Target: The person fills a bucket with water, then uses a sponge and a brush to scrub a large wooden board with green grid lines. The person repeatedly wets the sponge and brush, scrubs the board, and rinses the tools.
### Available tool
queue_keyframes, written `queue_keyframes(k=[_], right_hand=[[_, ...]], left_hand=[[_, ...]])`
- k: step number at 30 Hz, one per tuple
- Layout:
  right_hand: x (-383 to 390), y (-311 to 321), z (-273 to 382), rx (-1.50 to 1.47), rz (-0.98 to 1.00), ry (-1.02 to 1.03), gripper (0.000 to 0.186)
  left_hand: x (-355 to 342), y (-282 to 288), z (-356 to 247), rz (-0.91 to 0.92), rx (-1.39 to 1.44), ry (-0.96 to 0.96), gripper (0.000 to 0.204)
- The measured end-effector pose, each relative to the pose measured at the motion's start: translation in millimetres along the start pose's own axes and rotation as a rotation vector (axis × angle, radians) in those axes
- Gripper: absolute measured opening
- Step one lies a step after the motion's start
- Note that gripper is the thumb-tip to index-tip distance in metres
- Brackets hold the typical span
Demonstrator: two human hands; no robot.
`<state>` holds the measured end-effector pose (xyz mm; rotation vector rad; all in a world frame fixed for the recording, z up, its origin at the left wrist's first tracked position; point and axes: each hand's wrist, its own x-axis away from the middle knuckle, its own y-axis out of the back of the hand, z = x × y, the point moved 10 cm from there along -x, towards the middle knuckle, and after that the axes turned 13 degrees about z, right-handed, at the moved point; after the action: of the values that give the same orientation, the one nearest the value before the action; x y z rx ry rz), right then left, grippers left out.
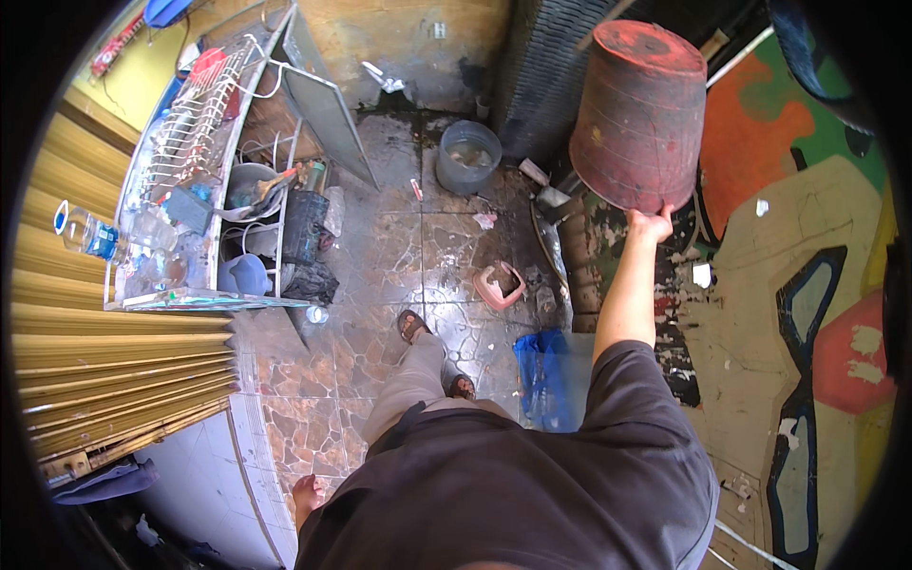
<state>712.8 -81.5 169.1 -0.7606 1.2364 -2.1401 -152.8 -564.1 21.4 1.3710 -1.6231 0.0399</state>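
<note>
Gripped by the right hand [652, 225], at the upper right of the frame: a worn red bucket [638, 123]. Pointing with its narrower, closed base toward the top edge; wider at the end next to the hand. Long axis running nearly straight up the frame, leaning slightly right at the top. Fingers closed around the lower rim, partly hidden beneath it. At the lower left, beside the dark shirt [494, 484], the left hand [306, 492]; cannot tell whether wide or narrow at the fingers.

At the centre, a glossy tiled floor [380, 256]. Standing on it, upper centre, a round greyish tub [465, 179] with liquid inside; lower, a pink basin [486, 290], then blue plastic [541, 380]. Fixed to the stained wall [399, 38] at the top, a white tap [384, 78]. At the left, a cluttered rack [209, 304] bearing a white wire drainer [190, 123].

Scuffed and faintly ringed, tapered in shape, the red bucket. Patterned like broken stone, the tiles. Ribbed, yellow-tan, the folding panels [123, 351] at far left. Flat, painted orange, green and tan, flaked in patches, the board [760, 285] at right.
</note>
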Motion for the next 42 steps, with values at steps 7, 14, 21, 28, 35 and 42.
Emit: queue_keyframes(k=[7,14,21,28,35,42], right_hand=[[-35.8,15.1,-7.1,0.084,-0.154,0.179,0.068],[-8.2,21.8,12.3,0.699,-0.517,0.337,0.040],[-9.2,5.8,-49.3,1.156,-0.474,0.223,0.021],[-72.6,-104.9,-245.5,1.266,0.227,-0.096,0.005],[-122.8,-228.1,-531.4,1.768,1.171,0.050,0.012],[-140.5,-152.2,-777.1,1.851,1.813,-0.137,0.011]], left_hand=[[-100.0,43.0,-29.6,-0.260,0.680,0.254,0.021],[-260.1,91.9,-186.6,-0.113,0.701,-0.067,0.026],[-373.4,119.0,-408.2,0.105,0.708,-0.297,0.028],[-439.4,74.5,-602.9,0.471,0.497,-0.428,0.031],[-553.3,66.6,-697.2,0.422,0.618,-0.335,0.023],[-698.4,67.8,-689.9,0.113,0.889,-0.126,0.020]])
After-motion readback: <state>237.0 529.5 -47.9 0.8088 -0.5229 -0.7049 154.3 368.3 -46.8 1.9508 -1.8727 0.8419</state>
